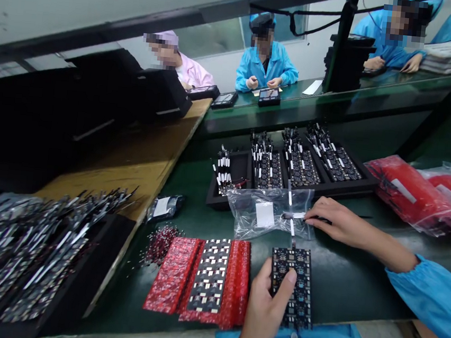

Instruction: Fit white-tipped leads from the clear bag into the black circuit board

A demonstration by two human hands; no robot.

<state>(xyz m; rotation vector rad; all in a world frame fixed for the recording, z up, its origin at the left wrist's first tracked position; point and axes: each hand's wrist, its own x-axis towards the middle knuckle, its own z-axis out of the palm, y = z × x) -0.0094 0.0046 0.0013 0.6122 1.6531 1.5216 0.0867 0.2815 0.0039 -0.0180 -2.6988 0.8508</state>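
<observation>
A circuit panel (pixel 293 287) is gripped by the left hand (pixel 263 311) at the table's (pixel 349 287) near edge; a white strip (pixel 295 216) on a clear bag (pixel 269 213) before the black trays (pixel 289 170) is pinched by the right hand (pixel 334 219).

Electronics assembly line: circuit-board trays (pixel 309 164), smocked workers (pixel 265 61)

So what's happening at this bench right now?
A person in blue sleeves sits at a green bench. Their left hand holds a small black circuit board flat on it, thumb on top. Their right hand pinches a thin white strip lying on a clear plastic bag. Black trays of similar boards sit behind; other workers sit across the bench.
</observation>
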